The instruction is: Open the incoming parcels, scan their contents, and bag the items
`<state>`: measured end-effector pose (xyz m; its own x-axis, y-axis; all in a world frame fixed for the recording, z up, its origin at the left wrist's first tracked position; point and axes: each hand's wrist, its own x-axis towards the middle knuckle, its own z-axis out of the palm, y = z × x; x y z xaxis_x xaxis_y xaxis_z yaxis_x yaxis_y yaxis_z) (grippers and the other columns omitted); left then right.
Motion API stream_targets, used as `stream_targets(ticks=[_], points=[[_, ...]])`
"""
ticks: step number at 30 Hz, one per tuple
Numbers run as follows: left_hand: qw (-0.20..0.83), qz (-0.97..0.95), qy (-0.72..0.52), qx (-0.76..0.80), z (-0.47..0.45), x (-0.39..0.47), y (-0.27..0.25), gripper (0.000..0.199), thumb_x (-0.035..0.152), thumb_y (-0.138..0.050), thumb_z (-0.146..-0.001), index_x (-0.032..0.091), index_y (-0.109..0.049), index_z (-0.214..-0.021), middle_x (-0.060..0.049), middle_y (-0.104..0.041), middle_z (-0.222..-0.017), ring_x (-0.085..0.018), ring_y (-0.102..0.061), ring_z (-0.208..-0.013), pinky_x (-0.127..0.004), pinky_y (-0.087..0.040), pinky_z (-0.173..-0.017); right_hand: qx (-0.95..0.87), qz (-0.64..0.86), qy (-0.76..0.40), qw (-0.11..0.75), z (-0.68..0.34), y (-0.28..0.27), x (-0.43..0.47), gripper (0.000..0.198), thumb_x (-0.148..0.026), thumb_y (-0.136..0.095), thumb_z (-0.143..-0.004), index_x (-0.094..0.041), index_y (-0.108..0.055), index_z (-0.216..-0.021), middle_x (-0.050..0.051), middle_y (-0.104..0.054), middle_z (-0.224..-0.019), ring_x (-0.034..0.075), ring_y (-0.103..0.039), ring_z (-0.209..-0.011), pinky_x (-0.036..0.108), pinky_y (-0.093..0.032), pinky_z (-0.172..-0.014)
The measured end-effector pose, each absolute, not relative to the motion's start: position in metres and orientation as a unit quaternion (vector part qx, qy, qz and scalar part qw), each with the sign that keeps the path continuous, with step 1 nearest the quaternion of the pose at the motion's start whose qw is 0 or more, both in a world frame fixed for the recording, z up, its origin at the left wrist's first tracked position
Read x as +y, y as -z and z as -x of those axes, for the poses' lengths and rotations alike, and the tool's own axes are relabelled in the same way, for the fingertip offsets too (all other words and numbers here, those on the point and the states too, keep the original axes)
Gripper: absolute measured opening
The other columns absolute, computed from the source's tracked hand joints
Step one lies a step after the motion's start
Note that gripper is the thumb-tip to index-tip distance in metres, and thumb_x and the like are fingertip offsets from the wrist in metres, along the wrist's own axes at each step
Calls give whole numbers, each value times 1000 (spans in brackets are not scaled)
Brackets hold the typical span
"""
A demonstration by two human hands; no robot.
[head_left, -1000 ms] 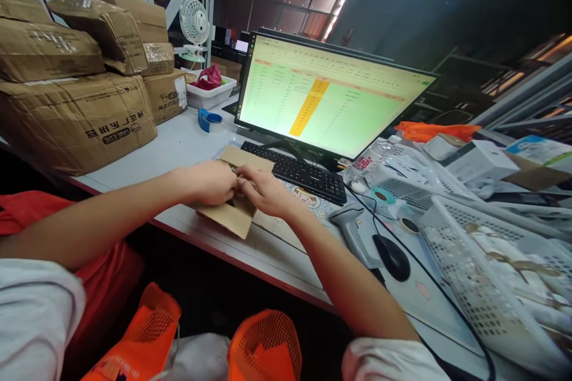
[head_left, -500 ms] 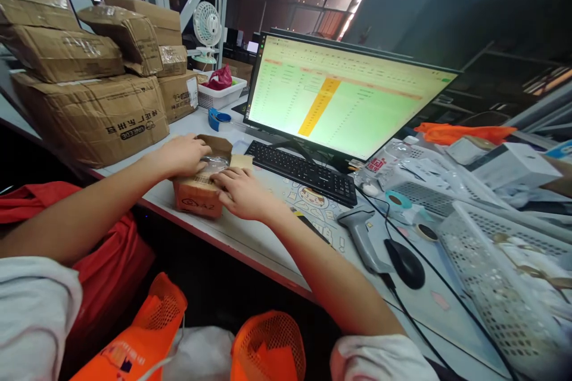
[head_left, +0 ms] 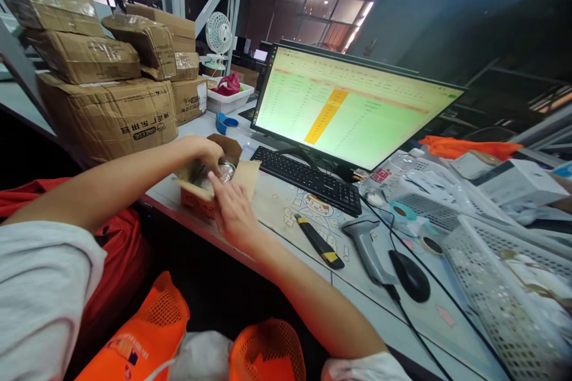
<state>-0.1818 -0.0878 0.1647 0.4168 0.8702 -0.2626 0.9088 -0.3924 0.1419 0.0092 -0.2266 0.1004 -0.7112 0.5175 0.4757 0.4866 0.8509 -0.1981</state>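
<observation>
A small open cardboard box sits near the desk's front edge with its flaps raised. Inside lies clear plastic packaging; what it wraps cannot be made out. My left hand reaches over the box from the left, its fingers bent down and closed at the plastic, the tips partly hidden. Against the box's near right side rests my right hand, fingers stretched out and touching the rim and the opened flap.
A utility knife, a barcode scanner and a mouse lie to the right. Behind are a keyboard and monitor. Stacked cartons stand at left, a white basket at right, a blue tape dispenser at back.
My left hand has dipped from the box's rim to the contents inside. The right-hand flap has swung further outward. My right hand has shifted slightly, and the view has turned a little left.
</observation>
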Motion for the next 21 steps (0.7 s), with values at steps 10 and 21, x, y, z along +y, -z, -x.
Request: stream_targets(ticks=[10,21], points=[[41,-818,138,557,157,-112,-162,80,59,-87,-59,18,-72,-127,-22,-63,-138,-47,-48,-133,-52,-41,-108,-911,232,-69,334,-24,-106,-246,35,-23,-54,-99,-24,-63,-133,13,-63,-126,27,-57,-119,46,-46,-104],[88,-775,-212,588,216,-169,-117,84,74,-37,-96,20,-35,-160,-15,-29,-168,-35,-29,-153,-52,-24,-124,-602,525,-497,339,-80,-42,-182,43,-46,-62,-86,-14,-70,-114,19,-69,-126,28,-69,-103,47,-55,-98]])
